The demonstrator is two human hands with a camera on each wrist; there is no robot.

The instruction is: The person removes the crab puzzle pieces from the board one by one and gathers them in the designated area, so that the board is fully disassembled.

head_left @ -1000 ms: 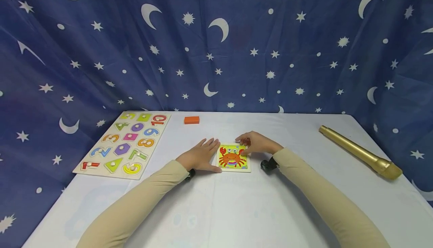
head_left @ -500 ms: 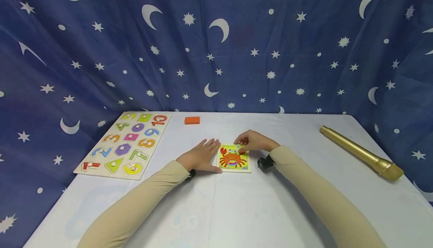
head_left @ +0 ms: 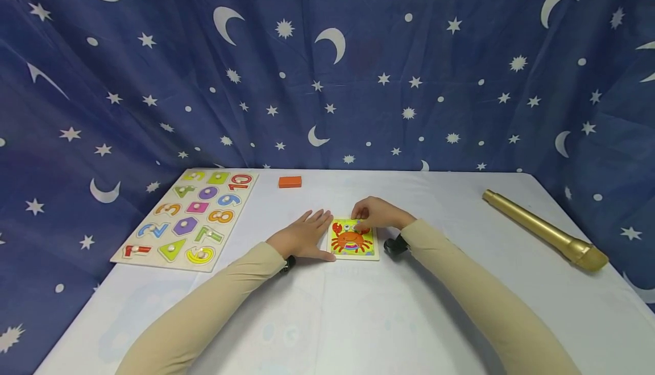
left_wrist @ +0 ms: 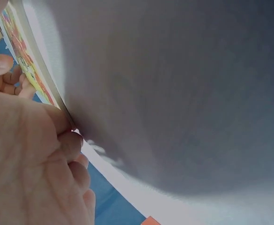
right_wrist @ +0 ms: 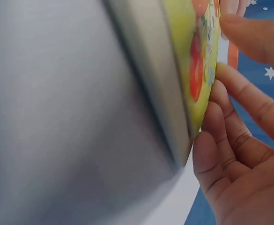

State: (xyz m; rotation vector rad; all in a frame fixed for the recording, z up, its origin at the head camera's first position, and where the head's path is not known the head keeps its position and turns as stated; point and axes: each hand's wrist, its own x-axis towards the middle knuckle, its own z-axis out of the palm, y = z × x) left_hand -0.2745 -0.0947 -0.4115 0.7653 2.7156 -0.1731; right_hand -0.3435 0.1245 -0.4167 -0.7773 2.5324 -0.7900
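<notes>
A square crab puzzle point(head_left: 353, 242) with a red-orange crab on yellow lies flat in the middle of the white table. My left hand point(head_left: 303, 237) rests along its left side, fingers spread, thumb by the near left corner. In the left wrist view the fingertips point(left_wrist: 71, 140) touch the board's edge. My right hand point(head_left: 381, 214) is over the far right corner, thumb above the crab's claw. The right wrist view shows its fingers point(right_wrist: 216, 126) lightly bent against the puzzle point(right_wrist: 193, 84), with the thumb point(right_wrist: 249, 35) apart from the index finger; no loose piece is visible between them.
A number and shape peg board point(head_left: 181, 221) lies at the left. An orange block point(head_left: 290, 182) sits near the back edge. At the right is a long gold brush-shaped object point(head_left: 544, 230). A blue curtain point(head_left: 327, 96) with moons and stars hangs behind the table point(head_left: 327, 318).
My right hand has shifted slightly left along the puzzle's far right corner, its thumb moving inward over the crab. My left hand and the puzzle stay where they were.
</notes>
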